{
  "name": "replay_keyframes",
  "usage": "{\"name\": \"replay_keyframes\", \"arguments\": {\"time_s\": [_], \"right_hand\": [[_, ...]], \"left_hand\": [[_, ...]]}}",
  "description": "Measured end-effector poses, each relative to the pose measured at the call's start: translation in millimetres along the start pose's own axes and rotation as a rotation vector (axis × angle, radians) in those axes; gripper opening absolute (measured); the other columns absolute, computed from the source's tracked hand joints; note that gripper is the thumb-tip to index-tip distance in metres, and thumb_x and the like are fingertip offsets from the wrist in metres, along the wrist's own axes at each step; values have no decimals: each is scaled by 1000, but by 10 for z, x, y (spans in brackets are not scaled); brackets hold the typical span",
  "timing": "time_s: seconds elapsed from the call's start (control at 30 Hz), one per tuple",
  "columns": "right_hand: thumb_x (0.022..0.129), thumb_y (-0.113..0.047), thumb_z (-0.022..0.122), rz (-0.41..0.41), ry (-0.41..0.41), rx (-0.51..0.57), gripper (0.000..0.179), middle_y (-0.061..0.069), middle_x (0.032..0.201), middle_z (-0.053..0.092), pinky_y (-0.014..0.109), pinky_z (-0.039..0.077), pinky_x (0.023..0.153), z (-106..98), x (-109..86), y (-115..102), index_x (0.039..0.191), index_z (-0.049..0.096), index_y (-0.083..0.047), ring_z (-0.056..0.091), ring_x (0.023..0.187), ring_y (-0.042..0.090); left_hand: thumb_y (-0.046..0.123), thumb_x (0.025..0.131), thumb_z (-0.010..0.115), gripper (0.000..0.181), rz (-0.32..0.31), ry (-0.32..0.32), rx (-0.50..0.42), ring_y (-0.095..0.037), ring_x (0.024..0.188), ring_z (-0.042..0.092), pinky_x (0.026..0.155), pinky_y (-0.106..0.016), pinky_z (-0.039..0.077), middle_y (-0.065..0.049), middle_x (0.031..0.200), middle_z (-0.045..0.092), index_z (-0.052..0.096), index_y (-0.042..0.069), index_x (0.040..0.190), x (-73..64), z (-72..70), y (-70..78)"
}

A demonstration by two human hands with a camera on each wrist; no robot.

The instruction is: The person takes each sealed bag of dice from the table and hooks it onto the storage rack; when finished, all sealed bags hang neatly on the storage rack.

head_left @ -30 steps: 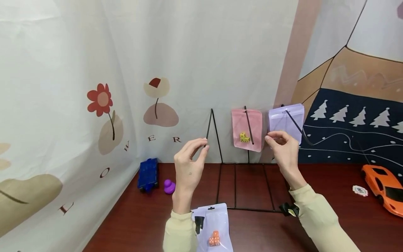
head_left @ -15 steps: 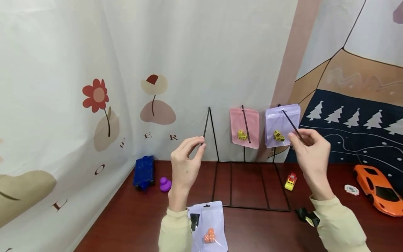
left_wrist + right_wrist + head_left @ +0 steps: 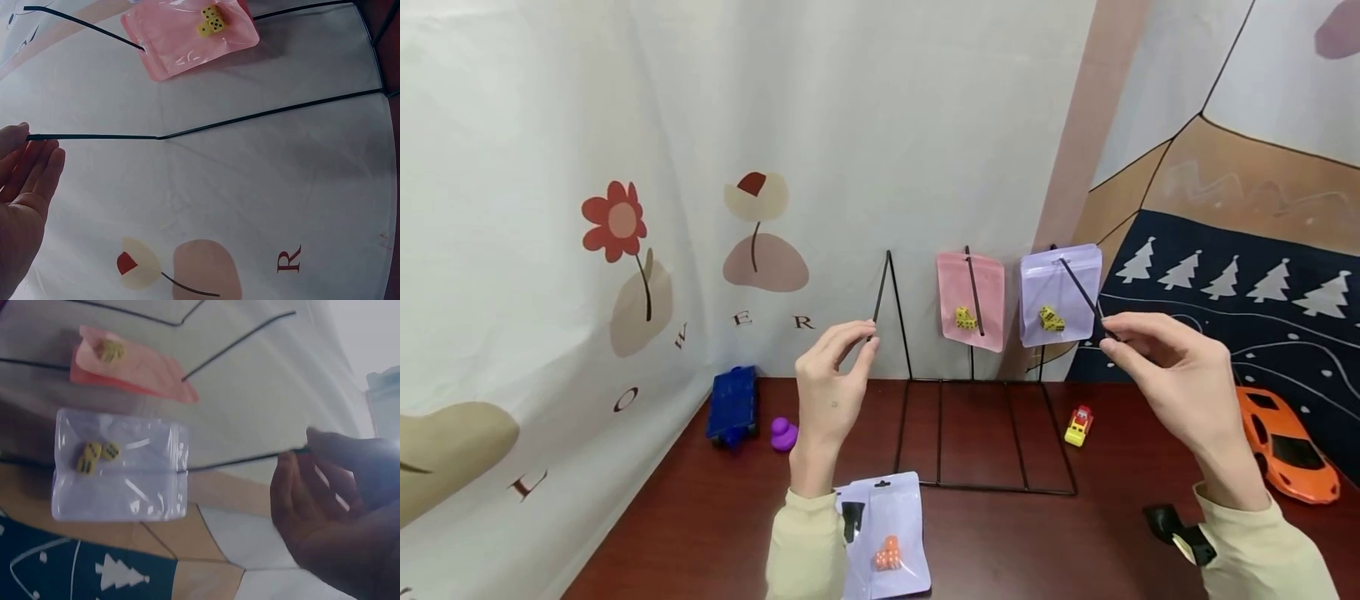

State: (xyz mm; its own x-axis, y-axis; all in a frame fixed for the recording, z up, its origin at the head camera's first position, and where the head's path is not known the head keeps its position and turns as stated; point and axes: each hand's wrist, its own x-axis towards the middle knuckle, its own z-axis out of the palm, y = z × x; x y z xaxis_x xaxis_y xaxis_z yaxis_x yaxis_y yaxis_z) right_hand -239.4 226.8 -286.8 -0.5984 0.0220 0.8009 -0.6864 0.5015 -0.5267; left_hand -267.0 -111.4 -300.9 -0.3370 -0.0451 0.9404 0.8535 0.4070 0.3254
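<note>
A black wire rack (image 3: 1000, 489) stands against the curtain, three hooks jutting toward me. With finger and thumb my left hand (image 3: 829, 392) pinches the tip of the left hook (image 3: 94, 136), which carries no bag. My right hand (image 3: 1187, 387) pinches the tip of the right hook (image 3: 231, 464). On that hook hang light purple zip bags (image 3: 1037, 287), the front one with yellow dice (image 3: 90, 456) inside. Pink bags (image 3: 951, 283), also with yellow dice, hang from the middle hook.
Beside my left forearm lie purple bags (image 3: 910, 504) with orange dice. A blue toy vehicle (image 3: 732, 404) and purple duck (image 3: 783, 434) stand left. A small red-and-yellow toy car (image 3: 1078, 426) and orange car (image 3: 1288, 450) are on the right.
My right hand has moved right, from in front of the purple bags to the right hook's tip, uncovering the dice and small toy car. My left hand keeps its pinch on the left hook.
</note>
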Motion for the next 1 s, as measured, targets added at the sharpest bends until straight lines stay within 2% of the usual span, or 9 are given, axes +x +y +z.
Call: {"name": "replay_keyframes", "arguments": {"time_s": [0.2, 0.4, 0.5, 0.6, 0.67, 0.73, 0.83, 0.93, 1.0], "right_hand": [[66, 28, 69, -119, -47, 45, 40, 5, 103, 67, 8, 51, 73, -70, 31, 122, 99, 70, 6, 62, 84, 4], [65, 29, 69, -160, -27, 35, 38, 12, 101, 68, 8, 51, 74, -75, 48, 155, 95, 71, 5, 62, 89, 4], [65, 28, 69, -171, -15, 32, 37, 14, 101, 68, 7, 50, 76, -70, 51, 153, 94, 71, 5, 61, 91, 2], [65, 27, 70, -179, -13, 12, 36, 15, 99, 68, 6, 49, 76, -83, 57, 140, 93, 72, 4, 61, 92, 1], [65, 27, 71, -190, -15, -5, 37, 15, 98, 68, 6, 48, 77, -96, 64, 134, 93, 72, 4, 60, 91, -1], [64, 26, 72, -197, -27, -24, 37, 15, 97, 68, 5, 48, 77, -111, 74, 131, 94, 72, 2, 59, 90, -2], [65, 23, 74, -195, -46, -43, 38, 12, 97, 68, 5, 47, 76, -120, 82, 134, 95, 73, 0, 59, 89, -3], [66, 22, 74, -190, -59, -43, 38, 11, 98, 68, 5, 47, 75, -114, 72, 135, 96, 73, -2, 58, 89, -3], [66, 21, 75, -194, -64, -36, 38, 10, 97, 68, 6, 47, 74, -103, 66, 128, 96, 73, -2, 58, 87, -1]], "left_hand": [[-5, 83, 70, 11, 25, -2, 14, -23, 94, 65, 88, -30, 54, -11, 98, 69, 71, -2, 93, 55, -7, 23], [-5, 83, 70, 13, 19, -4, 22, -22, 93, 65, 88, -30, 54, -11, 98, 69, 71, -3, 95, 68, -16, 49], [-7, 82, 70, 16, -2, -8, 28, -23, 92, 65, 87, -29, 54, -11, 98, 68, 70, -4, 97, 45, -45, 47], [-6, 82, 70, 18, -46, -39, 70, -23, 90, 65, 85, -29, 55, -12, 97, 68, 70, -3, 100, -31, -104, 17], [-3, 83, 70, 18, -101, -75, 143, -21, 88, 66, 81, -31, 57, -11, 96, 69, 70, -1, 101, -118, -180, -2], [0, 85, 70, 16, -187, -124, 236, -19, 86, 66, 76, -33, 58, -9, 95, 69, 71, 2, 100, -230, -289, -16], [5, 86, 69, 12, -380, -239, 390, -16, 77, 64, 67, -36, 57, -5, 91, 70, 72, 6, 98, -426, -496, -8], [9, 86, 70, 9, -576, -367, 511, -16, 74, 63, 66, -37, 56, -3, 88, 70, 72, 9, 95, -632, -710, 10], [10, 86, 70, 8, -668, -435, 563, -16, 72, 62, 65, -37, 54, -3, 87, 70, 72, 9, 93, -763, -840, 36]]}}
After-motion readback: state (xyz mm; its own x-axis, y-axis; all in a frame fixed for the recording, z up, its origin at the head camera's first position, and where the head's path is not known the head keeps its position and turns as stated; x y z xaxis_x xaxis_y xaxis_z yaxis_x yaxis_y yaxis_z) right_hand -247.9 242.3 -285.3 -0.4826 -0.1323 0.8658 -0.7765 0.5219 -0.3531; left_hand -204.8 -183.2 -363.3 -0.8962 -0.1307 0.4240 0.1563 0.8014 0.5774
